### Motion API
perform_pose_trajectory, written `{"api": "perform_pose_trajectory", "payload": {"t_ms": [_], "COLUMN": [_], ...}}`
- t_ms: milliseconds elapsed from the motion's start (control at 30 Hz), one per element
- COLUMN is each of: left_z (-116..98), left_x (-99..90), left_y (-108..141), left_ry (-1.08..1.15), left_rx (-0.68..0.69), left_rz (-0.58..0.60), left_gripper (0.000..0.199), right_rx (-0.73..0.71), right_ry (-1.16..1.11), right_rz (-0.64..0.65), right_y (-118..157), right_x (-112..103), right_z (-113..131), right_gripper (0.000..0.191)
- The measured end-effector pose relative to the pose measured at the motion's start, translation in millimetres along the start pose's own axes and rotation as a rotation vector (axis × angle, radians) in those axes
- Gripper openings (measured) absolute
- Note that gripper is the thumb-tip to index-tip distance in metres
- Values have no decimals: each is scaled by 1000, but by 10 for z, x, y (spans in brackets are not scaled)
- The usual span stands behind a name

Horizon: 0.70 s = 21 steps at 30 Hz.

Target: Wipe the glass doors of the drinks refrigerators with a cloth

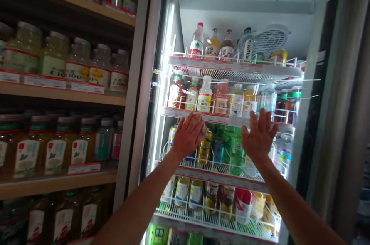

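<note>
In the head view, my left hand reaches forward with its fingers over a crumpled pale cloth. It is in front of the lit drinks fridge, at the height of the second shelf edge. My right hand is raised to its right, empty, fingers spread. Behind the hands stand a white-capped bottle, a pink bottle, a gold can and green bottles. Faint reflections suggest glass before the shelves; whether the hands touch it I cannot tell.
On the left, wooden shelves hold rows of bottled drinks with price labels. A metal frame post separates them from the fridge. Wire racks carry cans and bottles. A round fan grille sits at the fridge's back.
</note>
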<state>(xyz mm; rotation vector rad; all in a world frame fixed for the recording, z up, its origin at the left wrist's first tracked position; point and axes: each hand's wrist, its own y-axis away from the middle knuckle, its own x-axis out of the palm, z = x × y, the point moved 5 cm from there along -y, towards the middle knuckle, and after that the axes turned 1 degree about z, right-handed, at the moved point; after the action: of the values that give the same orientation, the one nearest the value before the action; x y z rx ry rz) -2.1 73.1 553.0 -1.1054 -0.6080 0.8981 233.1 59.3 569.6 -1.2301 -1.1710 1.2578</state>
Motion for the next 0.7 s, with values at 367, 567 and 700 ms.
{"api": "perform_pose_trajectory", "payload": {"t_ms": [367, 567, 700], "left_z": [-189, 423, -96], "left_x": [109, -215, -36], "left_y": [-120, 102, 181], "left_ry": [-9, -139, -17], "left_rx": [105, -296, 79], "left_rz": [28, -152, 35], "left_gripper": [41, 45, 43], "right_rx": [-14, -7, 0], "right_ry": [20, 3, -8], "right_rz": [-9, -31, -38], "right_y": [-5, 12, 32], "right_x": [-24, -21, -15], "right_z": [-15, 10, 8], "right_gripper": [53, 52, 52]}}
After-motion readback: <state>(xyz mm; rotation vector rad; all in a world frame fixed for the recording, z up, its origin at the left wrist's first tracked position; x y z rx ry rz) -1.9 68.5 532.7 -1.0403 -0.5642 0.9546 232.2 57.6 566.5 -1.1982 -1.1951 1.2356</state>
